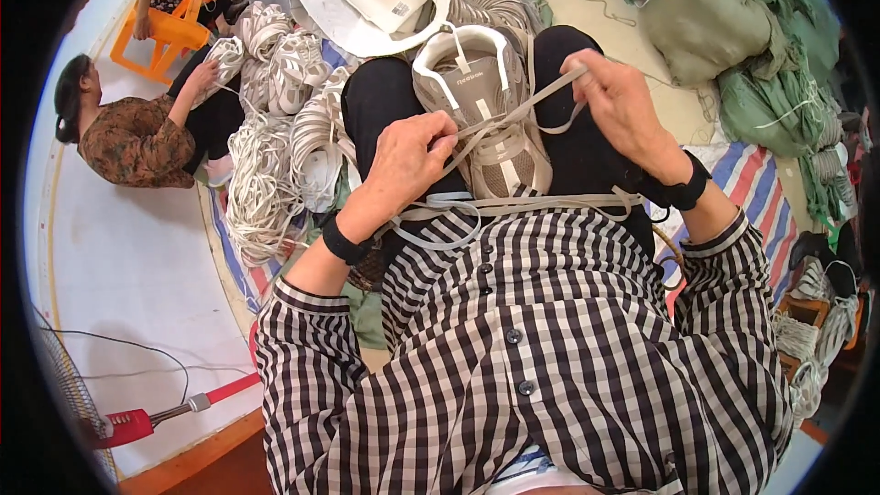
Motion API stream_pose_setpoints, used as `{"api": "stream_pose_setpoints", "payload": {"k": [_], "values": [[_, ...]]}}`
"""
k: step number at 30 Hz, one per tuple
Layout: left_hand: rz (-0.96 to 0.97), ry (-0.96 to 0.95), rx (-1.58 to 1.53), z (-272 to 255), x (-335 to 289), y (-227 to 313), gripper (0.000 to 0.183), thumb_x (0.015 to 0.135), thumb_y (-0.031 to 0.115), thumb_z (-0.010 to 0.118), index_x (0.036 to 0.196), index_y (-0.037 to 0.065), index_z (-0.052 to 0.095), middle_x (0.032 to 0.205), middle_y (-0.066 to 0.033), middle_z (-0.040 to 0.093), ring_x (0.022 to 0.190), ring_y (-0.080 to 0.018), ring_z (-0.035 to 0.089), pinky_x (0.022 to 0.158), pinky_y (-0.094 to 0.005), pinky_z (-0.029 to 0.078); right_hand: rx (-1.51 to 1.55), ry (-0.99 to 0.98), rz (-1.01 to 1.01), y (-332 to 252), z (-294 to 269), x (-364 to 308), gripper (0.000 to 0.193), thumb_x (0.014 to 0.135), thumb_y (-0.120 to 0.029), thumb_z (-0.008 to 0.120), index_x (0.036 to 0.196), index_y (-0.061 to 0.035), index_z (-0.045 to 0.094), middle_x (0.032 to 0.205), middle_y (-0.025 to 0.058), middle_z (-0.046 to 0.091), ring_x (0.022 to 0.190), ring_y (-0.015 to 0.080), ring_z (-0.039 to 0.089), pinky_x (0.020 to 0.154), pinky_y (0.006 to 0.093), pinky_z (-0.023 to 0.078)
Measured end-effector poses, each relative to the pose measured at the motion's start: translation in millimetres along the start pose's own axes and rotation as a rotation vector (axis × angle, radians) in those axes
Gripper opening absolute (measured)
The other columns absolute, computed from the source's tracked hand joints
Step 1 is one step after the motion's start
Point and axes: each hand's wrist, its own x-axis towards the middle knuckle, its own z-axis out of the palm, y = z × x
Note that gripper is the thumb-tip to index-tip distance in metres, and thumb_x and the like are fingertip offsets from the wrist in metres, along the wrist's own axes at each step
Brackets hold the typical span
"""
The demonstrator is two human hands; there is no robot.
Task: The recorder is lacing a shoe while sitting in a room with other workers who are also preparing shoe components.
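A beige and grey sneaker rests between my knees, its toe toward me and its opening away from me. My left hand is closed, fingertips pinching a flat beige shoelace beside the shoe's lacing. Off to the right and a little higher, my right hand is closed on the same lacing and draws a length of it out over the tongue. The lengths cross above the shoe's throat. More loose laces lie across my lap, with a pale loop at the left.
Bundled laces and several sneakers are heaped at the left. Beyond them a co-worker handles a shoe near an orange stool. A pale tray-like piece lies ahead. Green sacks and striped sheeting are at the right.
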Motion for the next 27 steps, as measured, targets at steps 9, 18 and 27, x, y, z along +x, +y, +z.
{"api": "stream_pose_setpoints", "payload": {"k": [9, 18, 27], "values": [[0.062, 0.009, 0.034, -3.4, 2.5, 10.7, 0.008, 0.082, 0.006, 0.064, 0.087, 0.001, 0.061, 0.078, -0.0136, 0.065, 0.071, -0.0296, 0.064, 0.064, -0.0365, 0.05, 0.414, 0.055, 0.16, -8.1, -4.6, 3.3, 0.028, 0.101, -0.026, 0.046, 0.101, -0.0038, 0.064, 0.071, 0.0003, 0.06, 0.057, 0.0064, 0.047, 0.052, 0.0236, 0.039], [0.177, 0.051, 0.283, 6.2, 9.5, 16.1, 0.009, 0.079, 0.006, 0.063, 0.084, 0.004, 0.056, 0.074, -0.012, 0.06, 0.072, -0.0312, 0.06, 0.064, -0.0421, 0.047, 0.741, 0.112, 0.184, -16.8, -30.1, -7.2, 0.027, 0.101, -0.022, 0.048, 0.103, -0.0005, 0.064, 0.088, 0.0039, 0.062, 0.059, 0.0053, 0.047, 0.055, 0.0191, 0.039], [0.216, 0.166, 0.342, -1.4, 9.9, 9.9, 0.01, 0.08, 0.003, 0.059, 0.086, 0.004, 0.051, 0.072, -0.0141, 0.057, 0.066, -0.0334, 0.058, 0.06, -0.0411, 0.045, 0.854, -0.078, 0.047, -16.1, -29.4, -10.3, 0.023, 0.097, -0.021, 0.055, 0.092, -0.0008, 0.065, 0.084, 0.0007, 0.062, 0.059, 0.0033, 0.048, 0.052, 0.0189, 0.039]]}}
